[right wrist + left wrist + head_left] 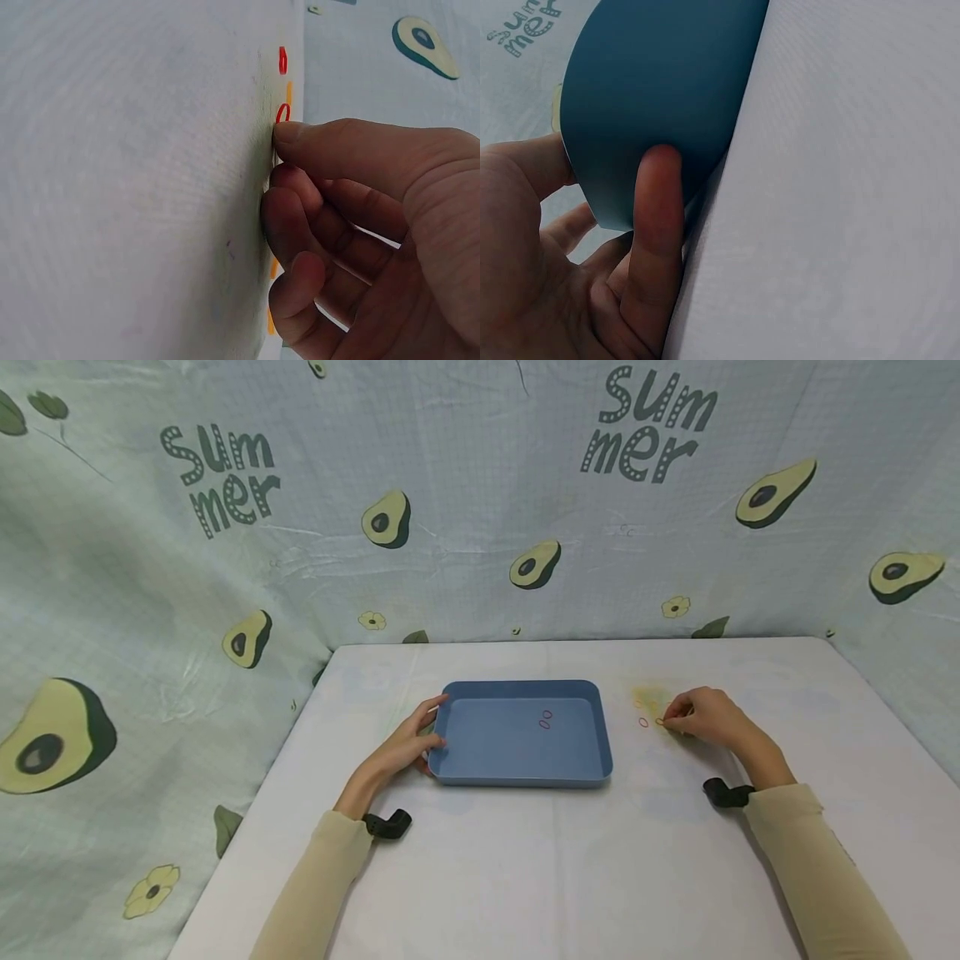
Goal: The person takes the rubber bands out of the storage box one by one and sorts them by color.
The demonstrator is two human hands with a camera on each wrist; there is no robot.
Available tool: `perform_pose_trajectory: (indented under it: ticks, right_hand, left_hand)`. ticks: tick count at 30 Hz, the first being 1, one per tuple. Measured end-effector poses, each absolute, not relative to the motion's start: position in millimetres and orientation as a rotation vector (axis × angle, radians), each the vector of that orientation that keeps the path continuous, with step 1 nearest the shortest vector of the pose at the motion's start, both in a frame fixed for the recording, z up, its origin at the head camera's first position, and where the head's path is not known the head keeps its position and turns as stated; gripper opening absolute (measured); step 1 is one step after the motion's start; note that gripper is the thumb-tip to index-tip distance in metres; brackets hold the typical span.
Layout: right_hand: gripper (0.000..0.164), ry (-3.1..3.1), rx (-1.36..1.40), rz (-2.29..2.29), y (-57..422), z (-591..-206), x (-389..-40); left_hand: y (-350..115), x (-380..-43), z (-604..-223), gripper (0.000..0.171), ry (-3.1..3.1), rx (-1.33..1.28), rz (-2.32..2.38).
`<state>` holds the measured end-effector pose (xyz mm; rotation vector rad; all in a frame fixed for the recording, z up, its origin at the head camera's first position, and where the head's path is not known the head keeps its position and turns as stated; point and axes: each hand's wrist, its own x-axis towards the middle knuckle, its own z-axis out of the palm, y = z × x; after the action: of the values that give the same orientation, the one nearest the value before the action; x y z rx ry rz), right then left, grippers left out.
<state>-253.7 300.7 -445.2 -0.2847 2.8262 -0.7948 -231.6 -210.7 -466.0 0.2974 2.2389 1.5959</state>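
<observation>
A shallow blue tray [517, 781] lies on the table. My left hand [408, 739] grips its left side, and the left wrist view shows a fingertip pressed against the tray wall [660, 67]. Inside the tray are two small red rubber bands [545, 720]. To the right of the tray, my right hand [708, 718] is down at the tabletop with thumb and fingertips together, pinching a red rubber band [283, 112]. Another red rubber band [643, 722] lies just left of those fingertips. Yellow-orange bands [271, 321] lie around the hand, partly hidden behind the fingers.
A white cloth covers the table [480, 868]. Behind and to the left hangs a pale curtain [465, 460] printed with avocados and lettering. Each wrist wears a black camera mount [387, 824], below long beige sleeves [817, 860].
</observation>
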Motion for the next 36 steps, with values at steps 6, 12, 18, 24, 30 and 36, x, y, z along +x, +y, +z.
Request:
perform_pose_trajectory:
  ticks: [6,12,18,24,30,36]
  right_hand:
    - [0.023,2.816,-0.272,-0.781,300.9,-444.1,-253.0]
    - [0.025,2.809,-0.263,-0.781,300.9,-444.0,-252.6]
    - [0.026,2.811,-0.262,-0.775,300.5,-442.0,-252.1]
    - [0.026,2.808,-0.262,-0.78,300.9,-441.5,-251.9]
    - [0.026,2.821,-0.273,-0.778,300.2,-441.2,-250.9]
    - [0.026,2.845,-0.329,-0.781,298.6,-438.1,-249.7]
  left_hand:
    - [-212.0,-233.0,-466.0,0.082,2.245,0.336,1.586]
    - [-211.5,-232.0,-467.0,0.081,2.249,0.305,1.594]
    - [-211.4,-232.2,-466.9,0.081,2.247,0.297,1.606]
    - [-211.8,-232.2,-467.1,0.081,2.26,0.297,1.595]
    - [-212.0,-232.3,-467.9,0.082,2.259,0.299,1.6]
    - [-212.6,-231.9,-467.9,0.081,2.259,0.304,1.603]
